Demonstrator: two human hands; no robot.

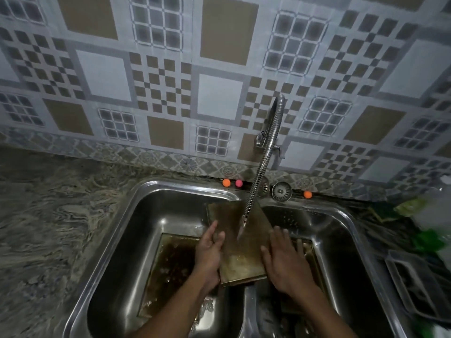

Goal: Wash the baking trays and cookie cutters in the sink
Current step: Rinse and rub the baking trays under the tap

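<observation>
Double-basin stainless steel sink (151, 189), seen from above. I am bridging one tarnished rectangular metal baking tray (240, 254) across the divider between its two basins, so that the single coiled flexible steel faucet (262, 167) is running onto the tray's face and draining into either side. A second tray (170, 264) is soaking flat in brown water in the left basin. What is probably a third (307, 247) is lying in the right basin, mostly hidden. My left hand (210, 250) is grasping the raised tray's left edge to steady it. My right hand (285, 262) is lying flat with its fingers straight and spread at the right edge, holding nothing. Two round steel strainer plugs (282, 191) and three small balls (226, 182), two orange and one pink, are sitting on the back rim. I am seeing no cookie cutters.
</observation>
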